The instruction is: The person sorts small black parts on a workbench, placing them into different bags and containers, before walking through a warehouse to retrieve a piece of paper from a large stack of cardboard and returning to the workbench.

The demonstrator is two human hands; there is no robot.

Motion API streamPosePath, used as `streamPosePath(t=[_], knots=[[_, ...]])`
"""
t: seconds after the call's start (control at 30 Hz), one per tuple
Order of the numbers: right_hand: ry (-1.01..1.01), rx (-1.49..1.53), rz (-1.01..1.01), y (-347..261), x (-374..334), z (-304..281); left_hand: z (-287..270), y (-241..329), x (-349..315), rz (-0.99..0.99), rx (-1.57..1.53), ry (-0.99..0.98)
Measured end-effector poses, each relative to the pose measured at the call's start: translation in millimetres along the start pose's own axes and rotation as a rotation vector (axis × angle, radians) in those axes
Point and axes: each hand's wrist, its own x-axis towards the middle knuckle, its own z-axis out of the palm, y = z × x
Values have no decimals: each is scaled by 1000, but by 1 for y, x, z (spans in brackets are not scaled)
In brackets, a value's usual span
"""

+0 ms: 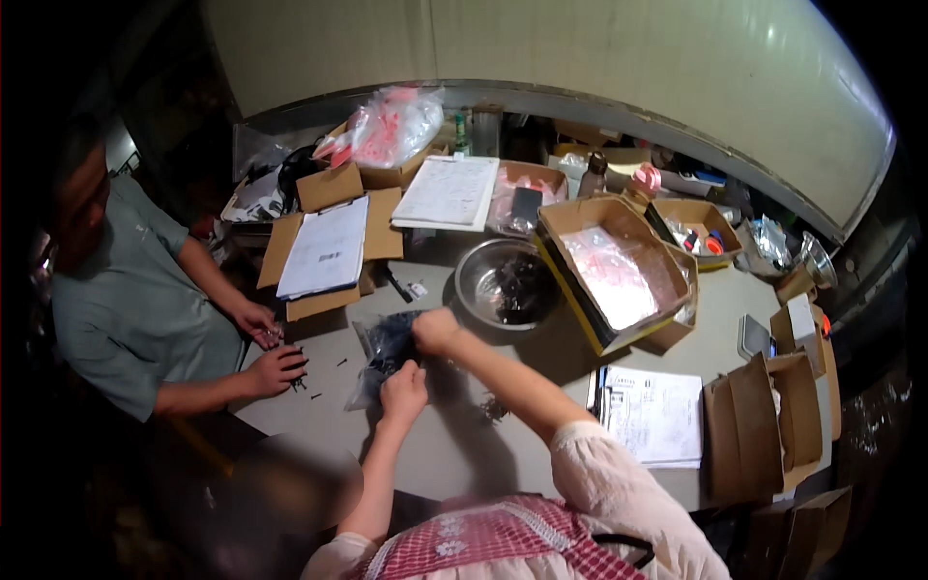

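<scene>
A clear plastic bag (379, 356) with dark contents lies on the table in front of me, its small pieces too blurred to name. My left hand (404, 391) grips its near right edge in a closed hold. Higher on the same side, my right hand (436, 332) is closed on the bag's upper corner. Just to the right of the bag stands a round metal bowl (473, 281) with dark small parts in it. A little pile of small parts (494, 407) lies on the table below the bowl.
At the left, a co-worker's hands (275, 371) handle small dark screws. Behind the bag sits an open carton (385, 208) with a clipboard (324, 248) on it. A box of plastic bags (619, 275) stands right of the bowl; papers (652, 418) and cartons (744, 425) line the right side.
</scene>
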Motion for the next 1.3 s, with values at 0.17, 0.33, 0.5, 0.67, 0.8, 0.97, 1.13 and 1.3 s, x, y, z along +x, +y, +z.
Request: streamPosePath(t=[0.17, 0.33, 0.5, 0.67, 0.8, 0.97, 1.13, 1.3], knots=[[112, -134, -11, 46, 24, 2, 5, -9, -52, 90, 98, -18], [190, 94, 206, 27, 6, -4, -1, -10, -65, -66, 104, -71], [191, 321, 367, -2, -60, 1, 5, 3, -38, -115, 169, -187], [-170, 609, 424, 1, -123, 25, 14, 3, -26, -72, 284, -222], [-270, 843, 471, -4, -143, 13, 7, 11, -35, 91, 221, -220], [-319, 789, 487, -20, -146, -6, -8, 2, -83, 59, 6, -39], [-195, 533, 415, -12, -146, 15, -30, -2, -150, 547, 21, -256], [-346, 764, 474, -16, -129, 1, -12, -9, -166, 370, 89, -165]])
